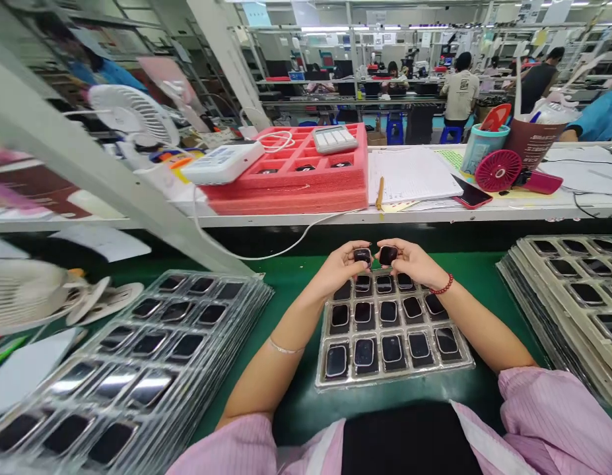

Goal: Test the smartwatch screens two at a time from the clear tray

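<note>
My left hand (346, 264) pinches a dark square watch case (362, 256) between thumb and fingers. Just to its right, my right hand (409, 257) grips a second dark square watch case (387, 255), and a small gap lies between the two pieces. Both hands are above the far edge of a clear plastic tray (399, 381), whose compartments hold several similar dark pieces with light rims. My hands and wrists partly cover the tray's back row.
Stacked trays of watch pieces stand at left (187, 396) and right (538, 284). On the shelf ahead are red foam (296, 198), a notebook (414, 175), a phone (471, 194), a pink fan (498, 171) and a cup (484, 148). A white cable (266, 256) hangs below. Other people sit beyond.
</note>
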Action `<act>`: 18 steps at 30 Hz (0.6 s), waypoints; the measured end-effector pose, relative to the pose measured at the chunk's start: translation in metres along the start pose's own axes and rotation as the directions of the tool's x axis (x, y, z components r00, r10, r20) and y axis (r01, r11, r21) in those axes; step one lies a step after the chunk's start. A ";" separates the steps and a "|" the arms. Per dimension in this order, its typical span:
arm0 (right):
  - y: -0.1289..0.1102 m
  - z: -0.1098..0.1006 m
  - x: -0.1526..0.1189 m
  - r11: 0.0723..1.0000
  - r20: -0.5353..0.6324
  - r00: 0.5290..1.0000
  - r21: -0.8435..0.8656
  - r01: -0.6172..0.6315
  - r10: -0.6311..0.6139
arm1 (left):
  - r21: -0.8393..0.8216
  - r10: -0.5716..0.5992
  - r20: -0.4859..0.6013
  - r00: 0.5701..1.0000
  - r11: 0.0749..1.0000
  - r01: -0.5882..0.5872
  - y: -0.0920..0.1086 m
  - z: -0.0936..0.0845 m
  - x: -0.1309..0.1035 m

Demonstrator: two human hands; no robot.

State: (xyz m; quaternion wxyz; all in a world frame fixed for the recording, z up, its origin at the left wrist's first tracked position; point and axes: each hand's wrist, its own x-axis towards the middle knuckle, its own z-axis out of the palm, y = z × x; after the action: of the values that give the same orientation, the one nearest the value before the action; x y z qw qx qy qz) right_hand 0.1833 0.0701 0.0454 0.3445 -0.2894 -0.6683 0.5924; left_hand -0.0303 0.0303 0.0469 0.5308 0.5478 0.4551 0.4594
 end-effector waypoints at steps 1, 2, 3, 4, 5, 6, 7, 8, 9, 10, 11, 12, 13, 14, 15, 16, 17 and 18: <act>0.000 0.000 -0.002 1.000 0.012 1.000 -0.011 0.003 -0.003 | -0.003 -0.011 -0.018 1.000 1.000 0.011 -0.005 -0.002 -0.005; 0.000 -0.001 -0.003 1.000 0.021 1.000 -0.022 0.007 -0.007 | -0.003 -0.025 -0.040 0.999 1.000 0.025 -0.010 -0.006 -0.010; 0.000 -0.001 -0.004 0.999 0.021 1.000 -0.034 0.009 -0.009 | 0.001 -0.047 -0.067 0.997 0.999 0.047 -0.015 -0.012 -0.018; 0.001 -0.002 -0.005 0.999 0.015 1.000 -0.044 0.009 -0.009 | 0.009 -0.067 -0.105 0.992 0.998 0.069 -0.020 -0.019 -0.026; 0.001 -0.003 -0.004 0.999 0.012 1.000 -0.053 0.009 -0.008 | 0.016 -0.081 -0.153 0.985 0.996 0.084 -0.024 -0.029 -0.036; 0.002 -0.004 -0.003 0.998 0.009 1.000 -0.063 0.008 -0.008 | 0.023 -0.088 -0.207 0.974 0.995 0.095 -0.027 -0.039 -0.046; 0.002 -0.004 -0.002 0.997 0.012 1.000 -0.072 0.006 -0.005 | 0.030 -0.087 -0.264 0.961 0.995 0.098 -0.028 -0.048 -0.058; 0.002 -0.004 -0.002 0.997 0.019 1.000 -0.081 0.005 -0.003 | 0.037 -0.081 -0.317 0.945 0.995 0.097 -0.028 -0.057 -0.069; 0.001 -0.003 -0.002 0.996 0.028 1.000 -0.089 0.004 -0.001 | 0.044 -0.073 -0.360 0.930 0.994 0.095 -0.026 -0.065 -0.079; 0.000 -0.001 -0.002 0.995 0.036 0.999 -0.096 0.003 0.001 | 0.050 -0.067 -0.391 0.918 0.994 0.094 -0.024 -0.070 -0.089; -0.002 0.000 -0.003 0.995 0.043 0.999 -0.103 0.003 0.002 | 0.054 -0.064 -0.408 0.911 0.994 0.094 -0.021 -0.075 -0.096; -0.004 0.001 -0.005 0.994 0.047 0.999 -0.111 0.001 0.005 | 0.056 -0.063 -0.415 0.908 0.994 0.095 -0.018 -0.077 -0.102; -0.005 0.002 -0.006 0.993 0.048 0.999 -0.118 -0.002 0.008 | 0.059 -0.065 -0.415 0.907 0.993 0.098 -0.016 -0.078 -0.106; -0.006 0.002 -0.007 0.992 0.049 0.999 -0.126 -0.004 0.010 | 0.063 -0.067 -0.413 0.908 0.993 0.101 -0.014 -0.078 -0.109; -0.008 0.002 -0.008 0.991 0.050 0.999 -0.132 -0.005 0.011 | 0.072 -0.067 -0.409 0.910 0.992 0.106 -0.013 -0.077 -0.111; -0.008 0.001 -0.009 0.990 0.051 0.999 -0.137 -0.004 0.012 | 0.097 -0.065 -0.410 0.910 0.989 0.115 -0.013 -0.076 -0.113; -0.009 0.000 -0.010 0.990 0.053 0.999 -0.140 -0.004 0.011 | 0.137 -0.061 -0.418 0.906 0.982 0.130 -0.013 -0.076 -0.115; -0.009 -0.001 -0.011 0.990 0.055 0.998 -0.139 -0.003 0.010 | 0.187 -0.056 -0.433 0.900 0.971 0.150 -0.014 -0.076 -0.116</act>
State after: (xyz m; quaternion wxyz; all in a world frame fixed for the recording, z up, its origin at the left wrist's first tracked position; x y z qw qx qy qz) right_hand 0.1906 0.0608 0.0536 0.3028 -0.2982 -0.7162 0.5535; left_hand -0.1248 -0.0717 0.0315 0.3802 0.4640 0.6352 0.4865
